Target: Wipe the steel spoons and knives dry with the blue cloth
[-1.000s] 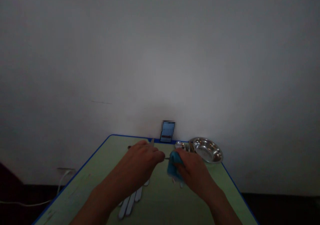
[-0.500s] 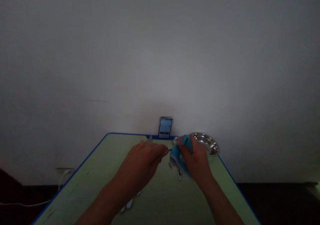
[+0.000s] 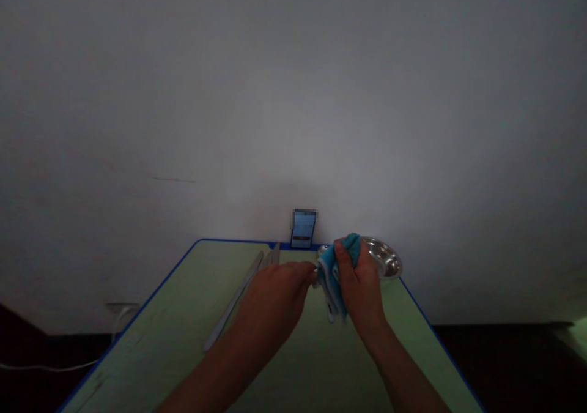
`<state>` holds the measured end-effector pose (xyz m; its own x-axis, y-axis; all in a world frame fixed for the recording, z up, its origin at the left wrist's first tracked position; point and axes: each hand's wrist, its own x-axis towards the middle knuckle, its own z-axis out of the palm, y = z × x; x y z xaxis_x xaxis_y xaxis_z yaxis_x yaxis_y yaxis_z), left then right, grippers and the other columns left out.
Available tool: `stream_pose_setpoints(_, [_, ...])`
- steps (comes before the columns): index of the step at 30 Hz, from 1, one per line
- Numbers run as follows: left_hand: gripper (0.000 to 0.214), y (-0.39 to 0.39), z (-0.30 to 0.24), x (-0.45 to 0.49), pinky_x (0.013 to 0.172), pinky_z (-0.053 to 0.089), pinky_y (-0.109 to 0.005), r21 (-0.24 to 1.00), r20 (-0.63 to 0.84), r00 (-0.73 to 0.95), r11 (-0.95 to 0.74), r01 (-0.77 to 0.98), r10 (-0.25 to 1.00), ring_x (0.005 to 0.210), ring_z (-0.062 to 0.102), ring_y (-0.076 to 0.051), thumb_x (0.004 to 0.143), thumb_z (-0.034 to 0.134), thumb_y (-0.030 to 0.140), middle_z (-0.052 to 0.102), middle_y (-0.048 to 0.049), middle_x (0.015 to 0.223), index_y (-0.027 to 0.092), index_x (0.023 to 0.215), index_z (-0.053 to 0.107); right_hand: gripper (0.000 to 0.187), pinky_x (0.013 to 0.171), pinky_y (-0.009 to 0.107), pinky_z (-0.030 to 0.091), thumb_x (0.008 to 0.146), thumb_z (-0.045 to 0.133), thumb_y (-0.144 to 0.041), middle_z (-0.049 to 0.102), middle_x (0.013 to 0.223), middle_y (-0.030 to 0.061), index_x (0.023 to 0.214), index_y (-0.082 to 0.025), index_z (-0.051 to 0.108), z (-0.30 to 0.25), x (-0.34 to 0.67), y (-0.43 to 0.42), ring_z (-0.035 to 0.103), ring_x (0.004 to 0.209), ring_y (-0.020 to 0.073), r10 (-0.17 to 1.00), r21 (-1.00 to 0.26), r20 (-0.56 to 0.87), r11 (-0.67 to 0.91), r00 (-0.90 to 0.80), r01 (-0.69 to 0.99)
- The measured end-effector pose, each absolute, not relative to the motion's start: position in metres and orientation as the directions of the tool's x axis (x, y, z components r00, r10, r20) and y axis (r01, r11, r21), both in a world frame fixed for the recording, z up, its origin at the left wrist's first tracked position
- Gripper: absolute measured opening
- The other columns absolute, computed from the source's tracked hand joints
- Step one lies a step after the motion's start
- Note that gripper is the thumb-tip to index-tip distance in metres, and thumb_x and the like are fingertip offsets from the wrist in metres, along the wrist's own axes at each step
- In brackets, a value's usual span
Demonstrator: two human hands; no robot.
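My right hand (image 3: 363, 284) is closed round a bunched blue cloth (image 3: 331, 278) above the table's far half. My left hand (image 3: 279, 293) pinches the end of a thin metal utensil (image 3: 316, 270), whose other end goes into the cloth; its kind is hidden. Beneath the cloth a spoon (image 3: 330, 316) lies on the table, mostly covered. Left of my left hand lie table knives: a long one (image 3: 229, 309) slants toward me, and other metal pieces (image 3: 275, 254) show behind my knuckles, partly hidden.
A shiny steel bowl (image 3: 391, 261) stands at the table's back right, partly behind my right hand. A phone (image 3: 302, 228) leans upright against the wall at the back edge. The pale green table (image 3: 174, 321) has a blue rim. A white cable (image 3: 59, 369) hangs at the left.
Both hands have shifted slightly right, with the cloth and the utensil between them. More of the knives at the left now shows. The view has tilted a little.
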<state>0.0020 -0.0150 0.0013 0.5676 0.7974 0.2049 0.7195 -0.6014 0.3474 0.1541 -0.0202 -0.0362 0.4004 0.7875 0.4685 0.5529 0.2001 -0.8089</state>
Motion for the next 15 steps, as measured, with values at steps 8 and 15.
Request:
stream_pose_setpoints(8, [0.029, -0.004, 0.003, -0.015, 0.068, 0.043, -0.026, 0.392, 0.198, 0.623, -0.644, 0.657, 0.757, 0.077, 0.064, -0.019, 0.091, 0.039, 0.028, 0.07, -0.0046, 0.084, 0.021, 0.088, 0.067, 0.03, 0.066, 0.03, 0.044, 0.091, 0.036, -0.045, 0.066, 0.079, 0.0054, 0.095, -0.021, 0.052, -0.033, 0.162, -0.022, 0.062, 0.072, 0.0198, 0.875, -0.628, 0.464, 0.214, 0.14, 0.748])
stream_pose_setpoints(15, [0.029, 0.005, 0.003, -0.033, 0.069, 0.043, -0.025, 0.324, 0.195, 0.666, -0.688, 0.649, 0.72, 0.074, 0.063, -0.018, 0.09, 0.04, 0.031, 0.07, -0.003, 0.077, 0.022, 0.087, 0.068, 0.027, 0.065, 0.031, 0.045, 0.092, 0.033, -0.038, 0.066, 0.079, 0.0071, 0.099, -0.019, 0.051, -0.031, 0.158, -0.026, 0.063, 0.074, 0.0214, 0.902, -0.462, 0.429, 0.265, -0.049, 0.847])
